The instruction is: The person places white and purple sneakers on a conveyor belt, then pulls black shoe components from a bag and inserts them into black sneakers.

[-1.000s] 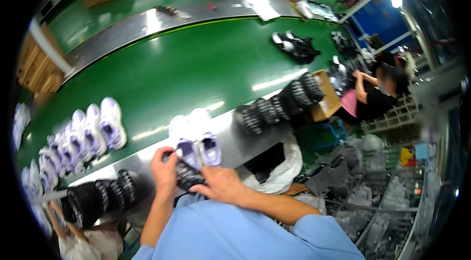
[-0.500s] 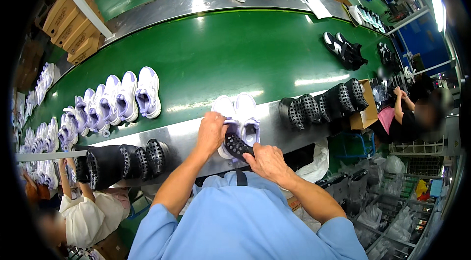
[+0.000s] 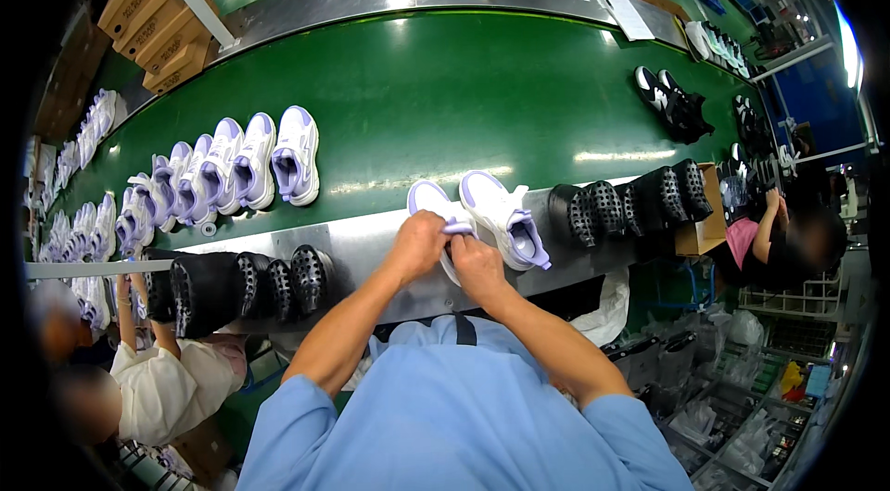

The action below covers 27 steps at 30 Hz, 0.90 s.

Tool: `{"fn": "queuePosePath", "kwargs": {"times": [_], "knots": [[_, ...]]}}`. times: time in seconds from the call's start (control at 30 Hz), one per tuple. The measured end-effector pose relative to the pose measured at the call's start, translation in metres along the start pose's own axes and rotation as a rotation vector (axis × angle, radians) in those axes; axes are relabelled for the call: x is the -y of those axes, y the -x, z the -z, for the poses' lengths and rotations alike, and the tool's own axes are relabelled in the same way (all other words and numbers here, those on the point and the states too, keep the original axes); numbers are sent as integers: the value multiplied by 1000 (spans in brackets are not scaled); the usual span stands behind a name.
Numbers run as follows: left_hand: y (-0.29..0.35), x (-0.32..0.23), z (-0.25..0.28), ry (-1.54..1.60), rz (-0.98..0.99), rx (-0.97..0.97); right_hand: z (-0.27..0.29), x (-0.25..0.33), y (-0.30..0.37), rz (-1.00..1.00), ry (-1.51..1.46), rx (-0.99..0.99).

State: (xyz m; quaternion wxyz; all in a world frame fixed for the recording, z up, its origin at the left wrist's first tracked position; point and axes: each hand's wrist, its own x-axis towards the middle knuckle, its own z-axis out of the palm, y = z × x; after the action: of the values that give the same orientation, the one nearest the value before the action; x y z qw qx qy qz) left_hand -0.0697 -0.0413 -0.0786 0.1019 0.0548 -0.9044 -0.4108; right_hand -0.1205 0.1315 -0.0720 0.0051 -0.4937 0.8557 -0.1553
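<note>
Two bare hands meet over one white-and-lavender shoe point(image 3: 427, 197), its toe pointing away from the person, where a metal ledge point(image 3: 366, 259) borders a green surface point(image 3: 417, 102). The left hand point(image 3: 420, 241) pinches lavender material at the shoe's opening. The right hand point(image 3: 478, 270) curls against that opening, just beside the left; its fingertips are hidden, so whether it grasps anything cannot be told. Just right of the grip sits the matching shoe point(image 3: 502, 215), untouched. Farther right stand black studded forms point(image 3: 663, 199); left of the grip are similar forms point(image 3: 204, 294), with a row of paired-colour shoes point(image 3: 253, 162) beyond them. The shoe looks light, its padded collar soft and yielding, its sole firmer; the heel or tongue seems the surest hold, with clean, gentle fingers for the pale upper.
</note>
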Motion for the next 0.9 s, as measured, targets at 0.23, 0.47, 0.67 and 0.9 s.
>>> {"fn": "queuePosePath", "kwargs": {"times": [0.23,0.47,0.67,0.9], "knots": [[36,-32,1,-29,274,-132,16,2,29,-387,-481,-218],[50,-19,-35,122,590,-216,22,-15,-37,-170,-747,16],[54,-14,-2,102,612,-135,8,-23,-18,174,-548,27],[64,-24,1,-48,371,-146,2,-16,-17,-249,-1139,64]]}}
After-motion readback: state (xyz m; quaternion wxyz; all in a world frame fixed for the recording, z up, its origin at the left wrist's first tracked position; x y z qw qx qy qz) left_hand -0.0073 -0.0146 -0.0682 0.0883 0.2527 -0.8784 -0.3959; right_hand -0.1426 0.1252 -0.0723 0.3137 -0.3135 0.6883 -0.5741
